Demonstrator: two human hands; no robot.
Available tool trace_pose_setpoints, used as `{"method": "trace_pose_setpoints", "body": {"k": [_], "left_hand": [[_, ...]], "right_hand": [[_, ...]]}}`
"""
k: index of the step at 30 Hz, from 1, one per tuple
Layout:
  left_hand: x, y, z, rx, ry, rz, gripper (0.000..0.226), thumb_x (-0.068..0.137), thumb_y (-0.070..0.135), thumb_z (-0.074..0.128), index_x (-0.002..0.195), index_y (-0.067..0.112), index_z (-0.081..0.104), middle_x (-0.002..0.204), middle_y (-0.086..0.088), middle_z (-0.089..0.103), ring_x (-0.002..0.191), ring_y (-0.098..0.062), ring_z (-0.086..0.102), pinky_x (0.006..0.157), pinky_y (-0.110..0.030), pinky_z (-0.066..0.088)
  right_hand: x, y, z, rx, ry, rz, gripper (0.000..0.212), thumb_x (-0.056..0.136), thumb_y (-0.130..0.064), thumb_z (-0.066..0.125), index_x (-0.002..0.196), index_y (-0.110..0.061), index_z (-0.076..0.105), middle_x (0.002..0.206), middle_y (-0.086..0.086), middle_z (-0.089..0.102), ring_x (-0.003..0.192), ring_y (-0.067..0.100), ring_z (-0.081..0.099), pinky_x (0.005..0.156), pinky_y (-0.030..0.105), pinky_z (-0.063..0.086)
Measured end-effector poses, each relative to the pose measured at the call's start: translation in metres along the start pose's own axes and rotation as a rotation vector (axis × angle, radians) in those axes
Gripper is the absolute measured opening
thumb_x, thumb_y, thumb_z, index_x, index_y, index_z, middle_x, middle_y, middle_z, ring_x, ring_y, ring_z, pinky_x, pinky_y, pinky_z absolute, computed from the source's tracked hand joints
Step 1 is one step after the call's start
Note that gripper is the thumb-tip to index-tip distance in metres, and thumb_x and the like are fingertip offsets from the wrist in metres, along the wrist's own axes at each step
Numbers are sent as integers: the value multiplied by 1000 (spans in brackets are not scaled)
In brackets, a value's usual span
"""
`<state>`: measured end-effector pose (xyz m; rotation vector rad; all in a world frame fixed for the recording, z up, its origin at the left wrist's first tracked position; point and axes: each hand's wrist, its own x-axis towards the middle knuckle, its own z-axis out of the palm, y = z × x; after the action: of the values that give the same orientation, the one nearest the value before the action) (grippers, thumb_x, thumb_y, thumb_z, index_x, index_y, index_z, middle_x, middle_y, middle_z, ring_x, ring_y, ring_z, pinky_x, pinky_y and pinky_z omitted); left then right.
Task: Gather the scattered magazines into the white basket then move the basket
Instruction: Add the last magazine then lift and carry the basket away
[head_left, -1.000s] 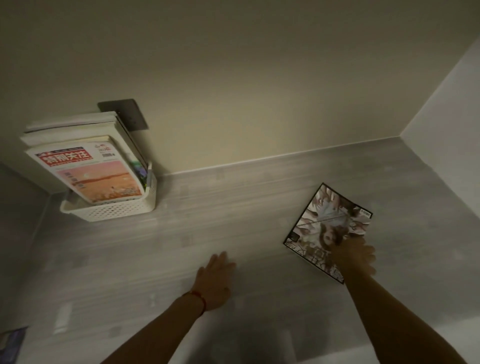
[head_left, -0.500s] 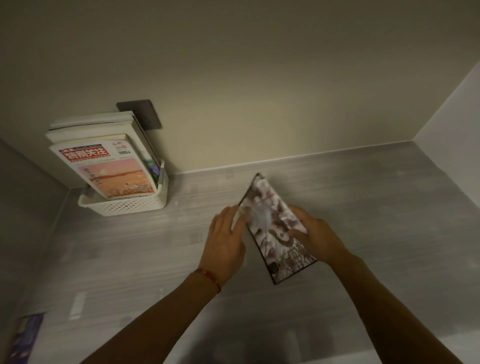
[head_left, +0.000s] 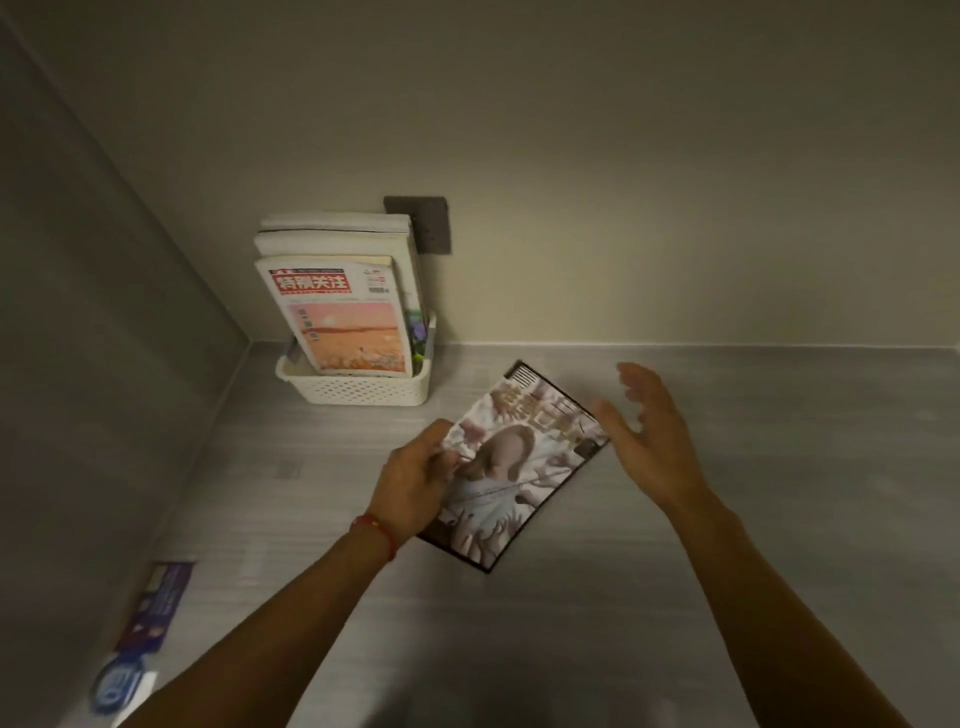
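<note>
Standing upright in the white basket (head_left: 358, 395) against the corner wall, several magazines are already gathered, the front one marked by a red masthead and a pink-orange cover (head_left: 343, 322). One more magazine (head_left: 511, 467), its cover printed with a figure and many hands, is gripped along its left edge by the left hand (head_left: 415, 480) and held between the basket and the viewer, seemingly lifted off the grey surface (head_left: 727, 415), though contact cannot be ruled out. The right hand (head_left: 649, 436) is spread wide and empty, just beside the magazine's right edge, with nothing clasped. At the lower left, a purple-covered publication (head_left: 156, 605) and a blue-and-white item below it (head_left: 117, 686) are left lying flat, well apart from the basket. By this evidence, the gathering is judged well advanced but unfinished: the held copy and the lower-left items remain to be filed, and the basket is not yet moved.
</note>
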<state>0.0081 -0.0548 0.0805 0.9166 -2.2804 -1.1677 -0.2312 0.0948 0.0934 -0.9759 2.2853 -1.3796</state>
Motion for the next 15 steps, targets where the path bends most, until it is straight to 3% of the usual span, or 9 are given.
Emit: {"method": "trace_pose_setpoints", "body": {"k": [2, 3, 4, 6, 8, 12, 15], "left_hand": [[1, -6, -26, -201, 69, -140, 21, 98, 7, 51, 111, 18, 63, 97, -11, 72, 86, -24, 67, 77, -41, 58], [1, -9, -39, -290, 83, -167, 24, 98, 4, 49, 114, 17, 63, 100, -16, 71, 86, -24, 65, 75, -44, 58], [3, -12, -52, -359, 88, -170, 25, 99, 4, 49, 116, 16, 62, 103, -18, 70, 88, -24, 65, 75, -47, 58], [7, -21, -78, -435, 73, -145, 24, 100, 7, 50, 119, 17, 62, 104, -10, 72, 92, -19, 67, 73, -41, 61], [14, -29, -103, -463, 68, -111, 25, 100, 9, 50, 120, 19, 62, 104, -1, 72, 96, -14, 67, 73, -30, 59], [47, -46, -151, -453, 139, -51, 25, 99, 10, 53, 124, 12, 59, 116, -13, 70, 105, -21, 69, 81, -37, 61], [83, -58, -182, -265, 365, -14, 17, 93, 10, 63, 97, 24, 71, 83, 4, 72, 78, -7, 70, 69, -16, 53]], "right_hand": [[-6, 2, 23, 158, -184, 278, 78, 81, -59, 65, 146, -34, 31, 144, -5, 47, 123, 13, 51, 98, 32, 42], [-11, 2, 39, 245, -331, 328, 90, 76, -65, 66, 149, -36, 24, 145, -6, 47, 124, 13, 52, 101, 35, 43], [-16, -1, 56, 320, -469, 304, 93, 75, -65, 68, 150, -39, 21, 144, -7, 50, 124, 12, 55, 102, 37, 45], [-20, -14, 90, 432, -583, 146, 75, 84, -45, 71, 146, -39, 31, 135, -7, 61, 118, 13, 63, 96, 32, 52], [-11, -36, 118, 488, -515, 30, 48, 92, -25, 66, 136, -33, 48, 123, -4, 69, 110, 16, 69, 90, 27, 56], [33, -92, 152, 288, -244, -170, 17, 94, -20, 63, 104, -33, 69, 100, -18, 75, 93, 2, 72, 77, 18, 54], [75, -130, 174, 47, -81, -283, 10, 89, -32, 68, 91, -23, 72, 83, -11, 73, 75, -1, 69, 62, 12, 50]]}}
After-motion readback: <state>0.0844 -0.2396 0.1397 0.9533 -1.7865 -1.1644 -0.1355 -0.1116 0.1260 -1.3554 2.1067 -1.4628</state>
